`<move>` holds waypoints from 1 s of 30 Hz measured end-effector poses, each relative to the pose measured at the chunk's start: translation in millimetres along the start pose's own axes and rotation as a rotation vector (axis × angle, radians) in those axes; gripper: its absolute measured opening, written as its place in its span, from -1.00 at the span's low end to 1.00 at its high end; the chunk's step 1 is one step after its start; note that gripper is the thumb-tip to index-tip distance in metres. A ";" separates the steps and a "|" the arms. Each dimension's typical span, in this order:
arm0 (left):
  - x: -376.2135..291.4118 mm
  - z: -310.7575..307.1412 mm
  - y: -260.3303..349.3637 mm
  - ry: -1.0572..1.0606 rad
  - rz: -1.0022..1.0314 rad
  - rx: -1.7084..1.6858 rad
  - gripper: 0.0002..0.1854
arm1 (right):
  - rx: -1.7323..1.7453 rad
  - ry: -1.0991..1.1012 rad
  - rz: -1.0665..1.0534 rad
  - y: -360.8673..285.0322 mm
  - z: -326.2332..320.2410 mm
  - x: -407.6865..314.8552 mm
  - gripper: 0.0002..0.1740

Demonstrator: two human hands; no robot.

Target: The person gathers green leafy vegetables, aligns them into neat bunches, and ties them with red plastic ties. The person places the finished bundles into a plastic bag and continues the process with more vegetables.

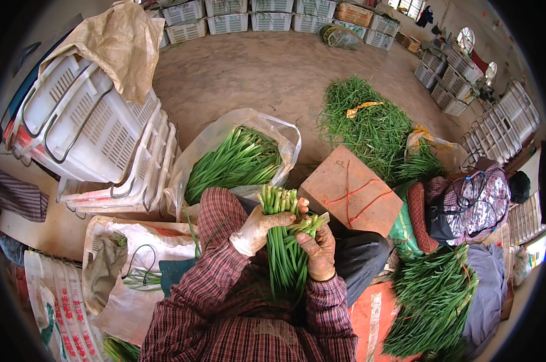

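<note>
My left hand (258, 228), in a pale, soiled glove, is closed around a bunch of green leafy stalks (287, 258) that look like garlic chives, just below their pale cut ends. My right hand (318, 253), its covering stained brown, grips the right side of the same bunch, with a few stalk ends between thumb and fingers. The leaves hang down towards my lap. Beyond my knee, a clear plastic bag (250, 116) lies open around more loose stalks (234, 158). A wooden block (331, 181) with red strings (349, 199) across it is right of my hands.
Stacked white plastic crates (92, 122) stand at left under a tan sack (119, 45). A heap of green stalks (368, 122) lies on the floor ahead. Tied bunches (431, 298) rest at right on a red surface (372, 312), near another person (472, 203). More crates (227, 22) line the far wall.
</note>
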State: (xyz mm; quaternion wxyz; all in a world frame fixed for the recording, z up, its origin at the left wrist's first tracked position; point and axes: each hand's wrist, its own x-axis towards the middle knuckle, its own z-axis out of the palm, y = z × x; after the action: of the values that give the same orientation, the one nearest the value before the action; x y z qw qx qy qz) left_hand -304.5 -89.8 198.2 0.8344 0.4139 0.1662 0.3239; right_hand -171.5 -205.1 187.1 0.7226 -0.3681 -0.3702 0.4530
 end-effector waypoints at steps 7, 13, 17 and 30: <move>9.2 2.6 -0.4 0.138 0.048 0.016 -0.55 | -0.055 0.083 -0.050 1.9 3.5 -9.8 -0.65; 24.6 -30.7 13.5 0.243 0.307 0.011 -0.59 | 0.389 0.106 -0.276 -13.0 -0.3 -8.9 -0.69; 20.5 -62.7 38.9 0.355 0.397 0.004 -0.59 | 0.491 0.172 -0.391 -63.9 -27.0 -8.9 -0.65; -1.7 5.3 -13.9 0.124 0.174 0.073 -0.52 | -0.019 0.264 -0.018 -9.6 12.1 33.0 -0.76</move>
State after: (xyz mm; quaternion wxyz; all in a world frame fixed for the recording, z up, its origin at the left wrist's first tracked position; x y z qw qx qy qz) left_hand -297.2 -100.2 190.3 0.7757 0.4360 0.1925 0.4138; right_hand -167.9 -175.1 207.6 0.7656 -0.4282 -0.2792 0.3906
